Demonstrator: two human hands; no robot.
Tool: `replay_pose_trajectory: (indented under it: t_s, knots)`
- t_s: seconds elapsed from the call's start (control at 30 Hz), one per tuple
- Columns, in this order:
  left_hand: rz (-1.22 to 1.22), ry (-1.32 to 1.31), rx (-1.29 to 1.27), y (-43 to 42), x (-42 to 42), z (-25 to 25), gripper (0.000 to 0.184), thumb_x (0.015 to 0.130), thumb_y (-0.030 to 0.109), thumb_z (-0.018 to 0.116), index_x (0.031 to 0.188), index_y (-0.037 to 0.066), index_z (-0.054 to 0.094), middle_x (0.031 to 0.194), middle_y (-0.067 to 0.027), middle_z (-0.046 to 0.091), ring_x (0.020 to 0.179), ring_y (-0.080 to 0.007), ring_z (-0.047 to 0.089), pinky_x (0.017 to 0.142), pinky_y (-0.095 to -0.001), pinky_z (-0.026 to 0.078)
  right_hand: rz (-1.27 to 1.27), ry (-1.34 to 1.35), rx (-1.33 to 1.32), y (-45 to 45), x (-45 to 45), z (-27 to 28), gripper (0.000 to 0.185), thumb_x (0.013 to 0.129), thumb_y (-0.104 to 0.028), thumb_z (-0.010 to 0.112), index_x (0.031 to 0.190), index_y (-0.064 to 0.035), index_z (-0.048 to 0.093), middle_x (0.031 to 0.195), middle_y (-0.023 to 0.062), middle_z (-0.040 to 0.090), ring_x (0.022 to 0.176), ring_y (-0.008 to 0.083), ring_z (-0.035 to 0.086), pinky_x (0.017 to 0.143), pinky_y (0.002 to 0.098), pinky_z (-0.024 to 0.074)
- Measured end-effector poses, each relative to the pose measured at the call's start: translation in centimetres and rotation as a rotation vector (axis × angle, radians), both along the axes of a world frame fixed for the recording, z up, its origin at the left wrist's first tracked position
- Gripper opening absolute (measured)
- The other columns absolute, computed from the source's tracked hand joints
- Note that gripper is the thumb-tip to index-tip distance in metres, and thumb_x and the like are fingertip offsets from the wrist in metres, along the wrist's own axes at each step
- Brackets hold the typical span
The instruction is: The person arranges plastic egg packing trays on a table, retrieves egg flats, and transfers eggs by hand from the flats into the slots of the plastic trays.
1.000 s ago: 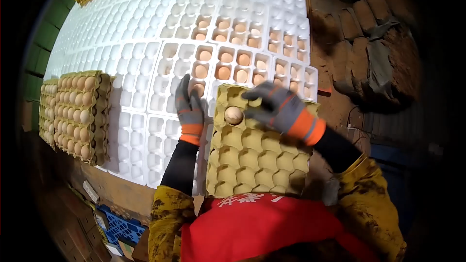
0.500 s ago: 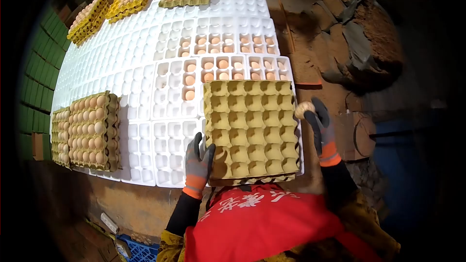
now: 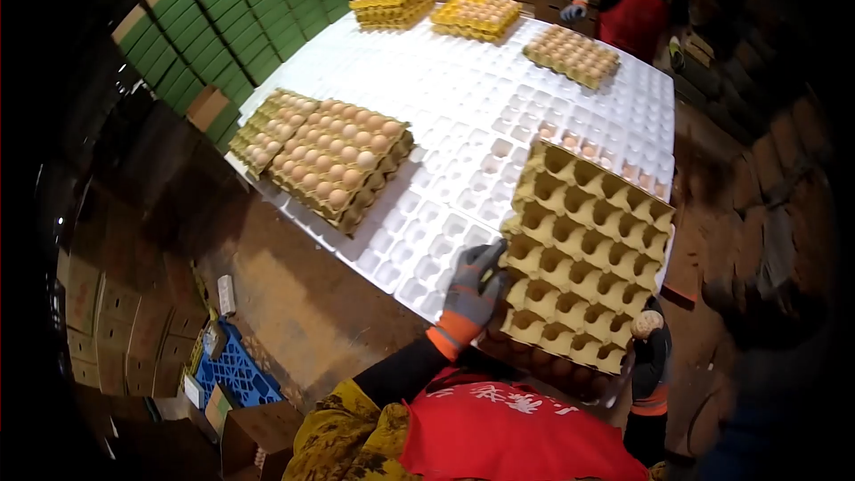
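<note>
Storeroom: dim, with tall stacks of green boxes (image 3: 223,49) on the left and brown boxes (image 3: 134,312) lower down, near a blue pallet (image 3: 236,374).
White pocketed surface (image 3: 427,67): stretches across the middle, bearing filled egg trays (image 3: 343,147) at its left side and others along its far end; loose eggs (image 3: 589,150) sit in pockets just beyond the cardboard tray.
Cardboard tray (image 3: 586,254): over the near right part of the surface, in front of the red apron (image 3: 517,428); its cups show no egg, and rounded brown shapes, probably eggs, lie shaded under its near edge.
Left hand (image 3: 475,292): gloved, fingers bent and close together at the tray's left edge; cannot tell whether they pinch the rim or only rest against it.
Right hand (image 3: 652,361): gloved, low beside the tray's near right corner, holding one egg.
Egg (image 3: 647,324): pale, at the right hand's fingertips, just outside the tray.
Step in hand: seemingly, steadying the tray with one hand while the other carries the egg.
Next move: calls for a light grip on the shell and room between egg and rim.
Co-worker (image 3: 634,18): stands at the far right end.
</note>
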State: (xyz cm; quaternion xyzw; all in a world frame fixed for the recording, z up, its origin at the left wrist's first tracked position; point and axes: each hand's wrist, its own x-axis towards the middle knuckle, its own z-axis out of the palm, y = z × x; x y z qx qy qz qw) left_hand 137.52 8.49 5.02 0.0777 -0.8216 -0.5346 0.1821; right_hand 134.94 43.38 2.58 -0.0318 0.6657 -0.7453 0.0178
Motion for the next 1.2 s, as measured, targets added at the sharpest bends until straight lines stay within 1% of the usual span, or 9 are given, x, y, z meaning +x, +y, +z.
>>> replay_pose_trajectory:
  t_s: [0.27, 0.37, 0.53, 0.6, 0.73, 0.83, 0.93, 1.0, 1.2]
  knots:
    - [0.133, 0.089, 0.176, -22.5, 4.2, 4.6, 0.045, 0.094, 0.013, 0.066, 0.136, 0.001, 0.058, 0.136, -0.011, 0.06, 0.125, -0.0211, 0.056, 0.109, -0.0332, 0.041, 0.514, -0.031, 0.047, -21.4, -2.5, 6.7, 0.034, 0.103, -0.016, 0.049, 0.131, 0.002, 0.054, 0.117, 0.0053, 0.062, 0.103, 0.0164, 0.059, 0.088, 0.0294, 0.0484]
    - [0.158, 0.012, 0.114, -33.4, 4.5, 9.9, 0.046, 0.096, 0.022, 0.066, 0.137, 0.004, 0.058, 0.134, -0.0091, 0.062, 0.121, -0.0201, 0.058, 0.104, -0.0326, 0.045, 0.417, 0.811, 0.55, -30.6, -6.7, 1.7, 0.041, 0.103, -0.009, 0.048, 0.143, -0.0015, 0.046, 0.12, 0.0069, 0.062, 0.103, 0.0153, 0.058, 0.092, 0.0294, 0.0484]
    - [0.256, 0.403, 0.229, -55.5, 5.4, 11.1, 0.044, 0.1, 0.027, 0.061, 0.137, 0.004, 0.058, 0.126, -0.008, 0.066, 0.115, -0.0171, 0.06, 0.1, -0.029, 0.046, 0.616, 0.373, -0.275, -47.9, -10.1, 2.2, 0.041, 0.1, 0.0, 0.047, 0.141, -0.0001, 0.047, 0.125, 0.0105, 0.061, 0.113, 0.0215, 0.059, 0.099, 0.0364, 0.0488]
    - [0.407, 0.509, 0.247, -59.8, 10.1, 9.3, 0.04, 0.1, 0.02, 0.06, 0.135, 0.001, 0.058, 0.127, -0.0092, 0.065, 0.115, -0.0172, 0.06, 0.102, -0.0287, 0.045, 0.153, 0.675, 0.239, -53.1, -7.4, 3.1, 0.038, 0.103, -0.003, 0.044, 0.14, 0.0032, 0.048, 0.129, 0.0112, 0.06, 0.116, 0.0197, 0.058, 0.101, 0.0351, 0.0478]
    - [0.649, 0.317, 0.198, -65.1, 23.7, -9.5, 0.035, 0.1, 0.01, 0.056, 0.132, -0.003, 0.058, 0.132, -0.0142, 0.063, 0.123, -0.0201, 0.057, 0.109, -0.0317, 0.041, 0.119, 0.49, 0.375, -65.2, 6.0, 7.6, 0.039, 0.094, -0.016, 0.063, 0.126, 0.0066, 0.06, 0.127, 0.0145, 0.062, 0.114, 0.0227, 0.061, 0.101, 0.0358, 0.0483]
    - [0.942, 0.096, 0.704, -61.0, 35.9, -28.7, 0.034, 0.1, 0.011, 0.057, 0.13, -0.004, 0.059, 0.128, -0.014, 0.065, 0.12, -0.0221, 0.059, 0.107, -0.0327, 0.042, 0.811, 0.377, 0.615, -73.6, 11.8, 2.3, 0.047, 0.085, -0.016, 0.073, 0.125, 0.0042, 0.059, 0.117, 0.0146, 0.065, 0.105, 0.0249, 0.063, 0.095, 0.0362, 0.0502]
    - [0.957, -0.492, 0.695, -52.4, 45.8, -36.1, 0.029, 0.098, 0.01, 0.058, 0.124, -0.004, 0.061, 0.123, -0.0157, 0.067, 0.114, -0.0242, 0.062, 0.101, -0.0329, 0.046, 1.164, 0.116, 0.674, -80.5, 15.2, -8.3, 0.044, 0.085, -0.012, 0.076, 0.125, 0.0009, 0.062, 0.112, 0.0081, 0.066, 0.099, 0.0155, 0.063, 0.086, 0.0293, 0.0526]
    - [0.957, -0.621, 0.628, -48.7, 49.2, -36.6, 0.027, 0.098, 0.012, 0.058, 0.122, -0.002, 0.063, 0.12, -0.0181, 0.066, 0.11, -0.0268, 0.064, 0.098, -0.0345, 0.047, 0.992, -0.383, 0.649, -82.5, 14.8, -17.6, 0.044, 0.085, -0.008, 0.076, 0.126, -0.0002, 0.06, 0.109, 0.0065, 0.066, 0.091, 0.0113, 0.062, 0.076, 0.0268, 0.0533]
    - [0.961, -0.57, 1.073, -45.0, 55.6, -40.5, 0.035, 0.101, 0.018, 0.057, 0.129, -0.002, 0.059, 0.119, -0.0086, 0.066, 0.104, -0.0181, 0.063, 0.089, -0.0313, 0.049, 0.397, -0.514, 0.4, -83.0, 3.3, -43.7, 0.034, 0.096, -0.015, 0.063, 0.127, -0.0011, 0.06, 0.109, 0.005, 0.066, 0.094, 0.017, 0.062, 0.081, 0.0335, 0.0522]
